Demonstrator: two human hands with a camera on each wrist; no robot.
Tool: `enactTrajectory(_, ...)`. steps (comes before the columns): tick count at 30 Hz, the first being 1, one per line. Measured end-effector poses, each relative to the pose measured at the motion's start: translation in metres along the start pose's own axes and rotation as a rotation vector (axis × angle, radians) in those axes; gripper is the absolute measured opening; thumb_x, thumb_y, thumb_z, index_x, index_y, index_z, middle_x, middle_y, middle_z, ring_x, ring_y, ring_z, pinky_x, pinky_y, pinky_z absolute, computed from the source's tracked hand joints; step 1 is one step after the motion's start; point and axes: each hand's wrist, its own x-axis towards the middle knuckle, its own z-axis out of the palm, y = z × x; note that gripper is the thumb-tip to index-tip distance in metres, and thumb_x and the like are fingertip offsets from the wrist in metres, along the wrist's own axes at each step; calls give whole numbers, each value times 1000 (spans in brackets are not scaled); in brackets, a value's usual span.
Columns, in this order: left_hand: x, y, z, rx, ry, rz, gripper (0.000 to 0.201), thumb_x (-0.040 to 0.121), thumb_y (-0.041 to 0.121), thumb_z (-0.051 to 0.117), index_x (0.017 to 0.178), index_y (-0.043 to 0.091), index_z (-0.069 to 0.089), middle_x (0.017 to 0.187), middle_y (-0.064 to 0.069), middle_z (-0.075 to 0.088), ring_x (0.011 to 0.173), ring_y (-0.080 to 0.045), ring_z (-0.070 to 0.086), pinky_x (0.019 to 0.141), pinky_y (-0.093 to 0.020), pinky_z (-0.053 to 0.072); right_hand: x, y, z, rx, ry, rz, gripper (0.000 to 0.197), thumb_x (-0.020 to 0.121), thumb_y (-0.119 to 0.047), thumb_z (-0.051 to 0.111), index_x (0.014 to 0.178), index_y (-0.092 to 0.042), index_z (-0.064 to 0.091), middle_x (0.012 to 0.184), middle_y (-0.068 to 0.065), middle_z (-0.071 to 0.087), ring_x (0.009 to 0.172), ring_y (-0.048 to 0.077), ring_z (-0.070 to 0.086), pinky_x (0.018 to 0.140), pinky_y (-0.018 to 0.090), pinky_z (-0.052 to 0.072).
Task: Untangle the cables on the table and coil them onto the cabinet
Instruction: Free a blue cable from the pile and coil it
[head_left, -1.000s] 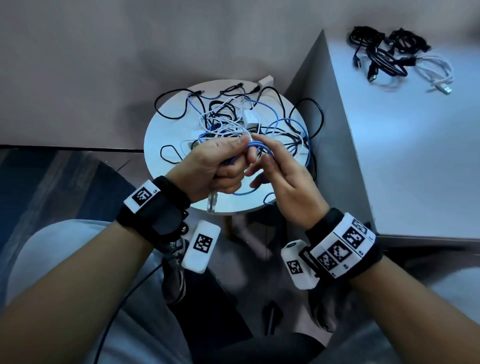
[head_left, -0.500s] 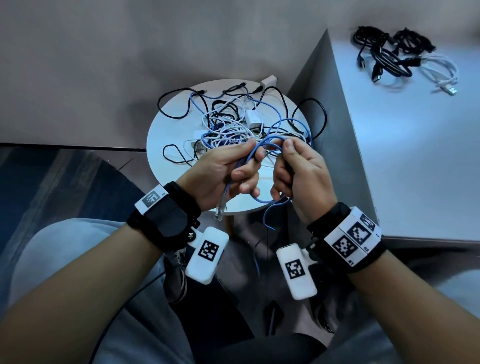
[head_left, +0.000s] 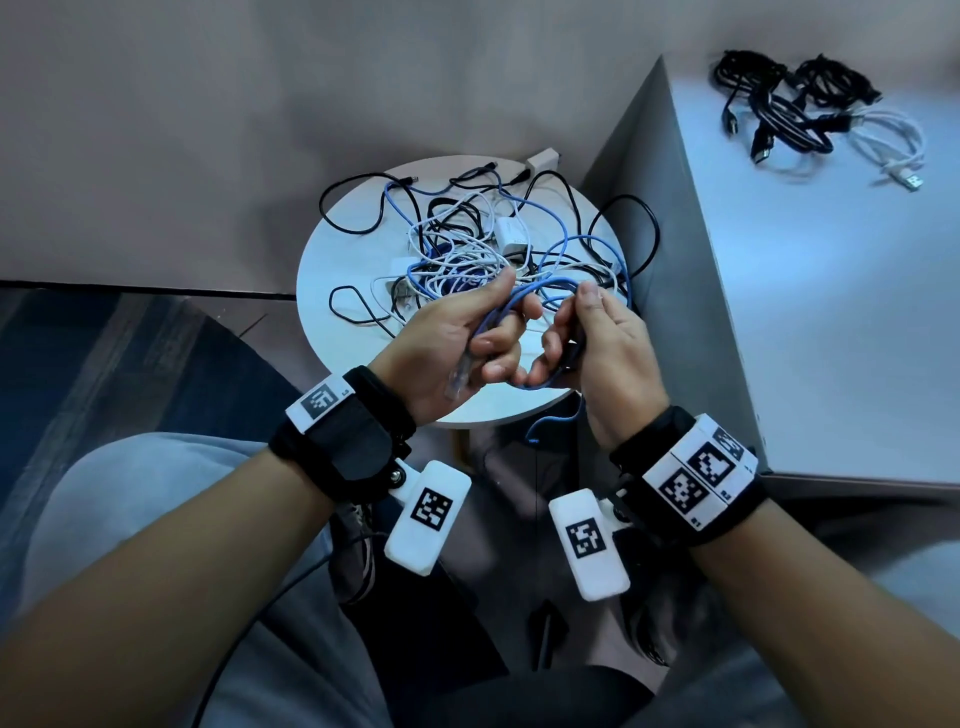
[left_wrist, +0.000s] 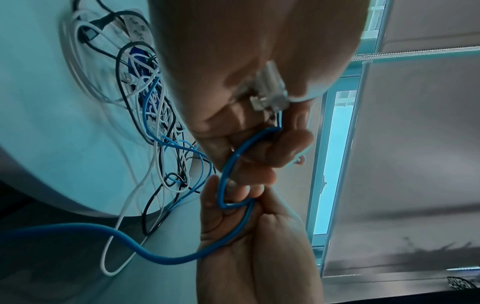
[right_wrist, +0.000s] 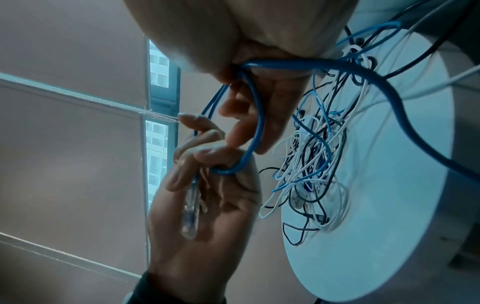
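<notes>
- Cables (head_left: 467, 249) in black, white and blue lie knotted in a heap on the round white table (head_left: 343, 322), which stands on a dark floor against a plain wall, with black loops hanging over its rim.
- Just right of the table stands the pale cabinet (head_left: 831, 312); coiled black and white cables (head_left: 810, 111) lie at the far part of its top, and much of that top is bare.
- Both hands are raised over the table's near edge: the left hand (head_left: 457, 343) has its fingers curled round the blue cable (head_left: 540, 288), and the right hand (head_left: 608, 353) pinches a loop of the same cable.
- The right wrist view shows the clear plug (right_wrist: 191, 207) lying along the left palm, half hidden from the head view.
- The left wrist view shows the blue cable trailing down off the table's edge, and a window strip behind the hands.
</notes>
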Motion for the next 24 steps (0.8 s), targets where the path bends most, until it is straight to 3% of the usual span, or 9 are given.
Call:
enactTrajectory(5,-1,2,-1,-28,-15,10,42,108,36,32,97,5,59,45,8,30,31,-5,25,39,-21,37,-4,2,0,110,-38,80,38,110,-32,31,92,-6,52,63,11,62,45,26,58,55,37,57)
enactTrajectory(7,-1,2,-1,-2,-29,14,45,106,33,34,109,-4,59,46,6,34,30,-7,32,42,-23,43,-3,1,-2,115,-47,84,42,110,-33,30,99,-3,58,68,13,65,46,27,58,55,34,55)
enactTrajectory(10,-2,1,-4,33,-64,5,48,105,24,34,127,-16,49,50,0,47,42,-17,54,58,-30,53,-1,1,-4,111,-14,42,43,110,-33,31,98,-3,59,71,19,64,45,28,56,52,33,51)
enactTrajectory(12,-4,2,-6,53,-111,-7,40,101,22,38,117,-7,60,60,-6,59,59,-24,66,71,-34,56,0,1,-4,112,25,14,41,110,-34,31,98,-2,55,71,22,64,43,27,53,49,31,47)
enactTrajectory(14,-5,4,-7,74,-134,-25,36,99,21,39,112,-4,61,71,-11,65,69,-28,69,78,-38,57,1,1,-5,80,77,2,40,110,-32,33,94,-4,56,65,12,62,40,25,52,47,28,46)
enactTrajectory(16,-5,5,-5,89,-120,-40,38,99,25,38,112,-5,59,66,-8,60,61,-25,63,73,-36,55,2,0,-5,32,83,-12,38,109,-32,34,94,-5,56,60,3,54,39,22,51,46,28,46)
enactTrajectory(20,-4,4,-4,49,-130,-23,36,106,28,32,105,0,55,50,5,36,40,-12,38,54,-28,47,1,1,-4,-11,42,-12,39,110,-32,34,98,-2,56,60,0,47,41,21,53,51,34,48)
enactTrajectory(22,-4,5,-5,-37,-159,-11,33,109,26,27,96,8,52,45,8,36,38,-11,44,56,-28,51,0,1,-3,-7,-3,14,39,109,-34,34,93,-7,57,62,1,50,46,24,57,53,35,54)
enactTrajectory(24,-4,6,-7,-122,-176,11,36,109,26,26,95,9,54,42,9,38,45,-14,57,69,-31,56,-2,0,-1,-55,-52,40,40,109,-37,34,93,-10,58,64,2,54,51,23,61,54,34,56)
